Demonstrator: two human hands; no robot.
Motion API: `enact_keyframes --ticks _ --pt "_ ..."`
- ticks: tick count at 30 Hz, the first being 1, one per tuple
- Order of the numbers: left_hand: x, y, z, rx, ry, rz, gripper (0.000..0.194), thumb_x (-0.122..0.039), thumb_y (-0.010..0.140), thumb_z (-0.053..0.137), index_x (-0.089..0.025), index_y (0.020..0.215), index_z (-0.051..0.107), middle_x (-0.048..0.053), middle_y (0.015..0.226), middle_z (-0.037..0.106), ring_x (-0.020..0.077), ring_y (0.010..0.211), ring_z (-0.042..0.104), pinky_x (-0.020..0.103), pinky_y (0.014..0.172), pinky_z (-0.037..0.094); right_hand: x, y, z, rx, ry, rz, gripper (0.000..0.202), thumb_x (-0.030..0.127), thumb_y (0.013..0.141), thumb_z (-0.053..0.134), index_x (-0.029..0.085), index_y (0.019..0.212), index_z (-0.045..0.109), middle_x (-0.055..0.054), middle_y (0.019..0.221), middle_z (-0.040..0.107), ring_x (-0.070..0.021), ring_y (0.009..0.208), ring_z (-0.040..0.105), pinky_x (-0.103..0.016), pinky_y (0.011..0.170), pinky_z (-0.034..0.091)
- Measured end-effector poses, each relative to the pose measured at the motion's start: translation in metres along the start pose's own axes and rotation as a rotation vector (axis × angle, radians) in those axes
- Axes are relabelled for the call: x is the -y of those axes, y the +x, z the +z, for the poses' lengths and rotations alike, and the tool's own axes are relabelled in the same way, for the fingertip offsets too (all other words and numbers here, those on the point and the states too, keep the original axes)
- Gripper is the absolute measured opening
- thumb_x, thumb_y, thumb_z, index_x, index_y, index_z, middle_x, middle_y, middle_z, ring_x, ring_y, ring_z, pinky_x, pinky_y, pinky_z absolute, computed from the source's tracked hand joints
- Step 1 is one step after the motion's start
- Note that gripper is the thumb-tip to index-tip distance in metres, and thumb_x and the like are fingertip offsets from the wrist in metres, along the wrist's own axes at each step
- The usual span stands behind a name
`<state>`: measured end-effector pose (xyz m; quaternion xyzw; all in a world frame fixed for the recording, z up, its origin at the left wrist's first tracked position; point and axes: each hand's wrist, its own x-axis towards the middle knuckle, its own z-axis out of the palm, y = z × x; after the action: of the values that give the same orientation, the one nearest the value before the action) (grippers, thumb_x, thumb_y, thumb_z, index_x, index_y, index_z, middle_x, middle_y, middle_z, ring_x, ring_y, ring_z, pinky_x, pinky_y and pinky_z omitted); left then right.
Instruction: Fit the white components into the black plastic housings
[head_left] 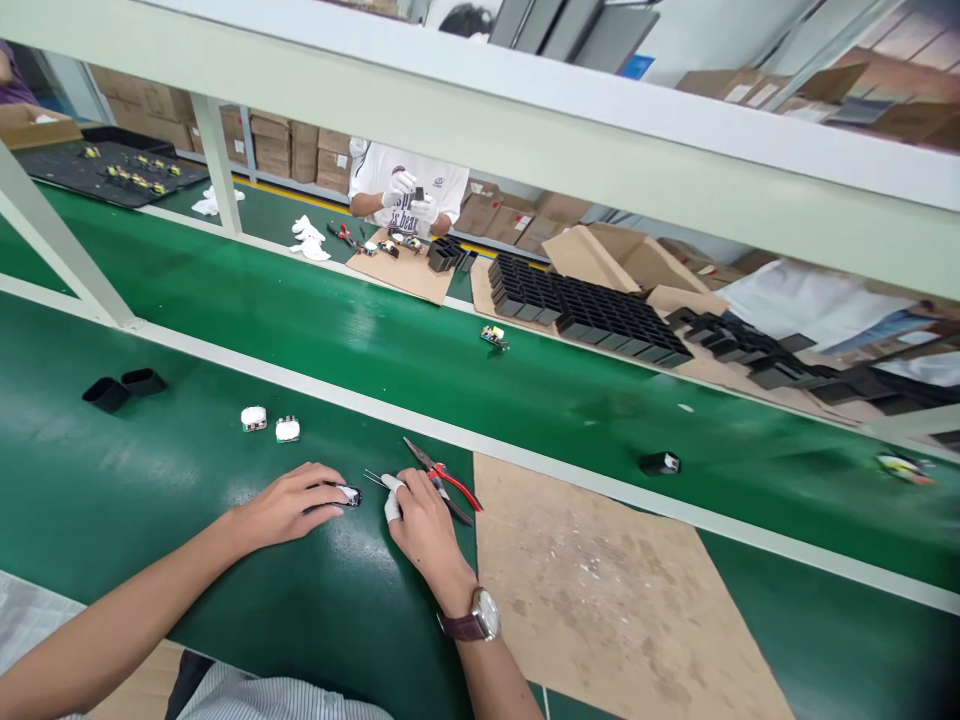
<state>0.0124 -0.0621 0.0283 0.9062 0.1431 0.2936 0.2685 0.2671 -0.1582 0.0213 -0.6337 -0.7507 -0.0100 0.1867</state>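
My left hand (292,505) is closed around a small black plastic housing (352,497) lying on the green bench, with white material showing at its open end. My right hand (421,525), with white finger covers on and a watch at the wrist, grips thin metal tweezers (376,480). Their tips point left toward the housing, a short gap away. Right beside that hand lie red-handled pliers (459,487). Beyond my left hand sit two small circuit boards topped with white, one (254,418) left of the other (287,430). Two black housings (106,394) rest farther left.
A stained cardboard sheet (600,580) lies right of my hands. Past a pale rail, the green conveyor (360,320) carries a circuit board (494,337) and a black housing (661,463). Across it, a gloved co-worker (409,190) handles a dark part near rows of black housings (592,310). A frame beam crosses overhead.
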Motion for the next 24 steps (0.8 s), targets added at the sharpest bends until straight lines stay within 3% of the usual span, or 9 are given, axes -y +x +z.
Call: enact_keyframes --ticks 5,9,14,17,21,24 --pt "-0.003 0.003 0.001 -0.074 -0.025 0.080 0.025 -0.011 0.101 0.064 -0.023 0.124 0.069 0.011 0.124 0.069 0.0216 0.107 0.070 0.034 0.090 0.060 0.000 -0.001 0.002 -0.099 0.133 0.002 0.037 0.003 0.095 0.049 0.016 0.121 0.070 -0.011 0.104 0.064 -0.0262 0.096 0.061 -0.041 0.087 0.056" --pt "-0.005 0.006 0.001 -0.023 -0.026 0.042 0.020 -0.011 0.101 0.064 -0.022 0.116 0.069 0.010 0.119 0.070 0.0199 0.100 0.070 0.032 0.085 0.060 0.008 -0.001 -0.008 -0.200 0.302 -0.033 0.038 0.006 0.097 0.047 0.019 0.127 0.067 -0.009 0.104 0.062 -0.0237 0.097 0.060 -0.037 0.083 0.056" --pt "-0.002 0.002 0.007 -0.038 -0.067 -0.074 0.023 -0.018 0.101 0.067 -0.023 0.123 0.060 0.010 0.119 0.071 0.0220 0.107 0.072 0.034 0.088 0.061 0.022 0.001 -0.024 -0.172 0.221 -0.124 0.028 0.003 0.090 0.050 0.019 0.100 0.071 -0.009 0.100 0.061 -0.0234 0.090 0.056 -0.034 0.067 0.050" --pt "0.000 0.000 0.009 -0.034 -0.076 -0.128 0.031 -0.023 0.101 0.067 -0.023 0.130 0.055 0.009 0.118 0.072 0.0224 0.107 0.073 0.036 0.089 0.062 0.029 0.004 -0.032 -0.134 0.122 -0.169 0.022 0.000 0.081 0.055 0.020 0.080 0.065 -0.009 0.096 0.059 -0.0236 0.086 0.053 -0.035 0.062 0.046" --pt "-0.002 0.004 0.007 0.008 -0.038 -0.035 0.032 -0.019 0.103 0.063 -0.025 0.134 0.061 0.011 0.121 0.070 0.0230 0.110 0.071 0.038 0.093 0.062 0.033 0.008 -0.040 -0.066 0.029 -0.194 0.023 -0.002 0.070 0.059 0.021 0.071 0.060 -0.009 0.094 0.060 -0.0246 0.086 0.053 -0.035 0.060 0.045" --pt "-0.003 0.008 0.005 -0.015 -0.061 0.006 0.034 -0.017 0.102 0.064 -0.024 0.135 0.062 0.012 0.120 0.070 0.0232 0.109 0.071 0.037 0.092 0.063 0.025 0.007 -0.042 -0.059 0.043 -0.172 0.022 0.001 0.075 0.057 0.022 0.073 0.062 -0.009 0.095 0.061 -0.0243 0.087 0.055 -0.035 0.062 0.047"
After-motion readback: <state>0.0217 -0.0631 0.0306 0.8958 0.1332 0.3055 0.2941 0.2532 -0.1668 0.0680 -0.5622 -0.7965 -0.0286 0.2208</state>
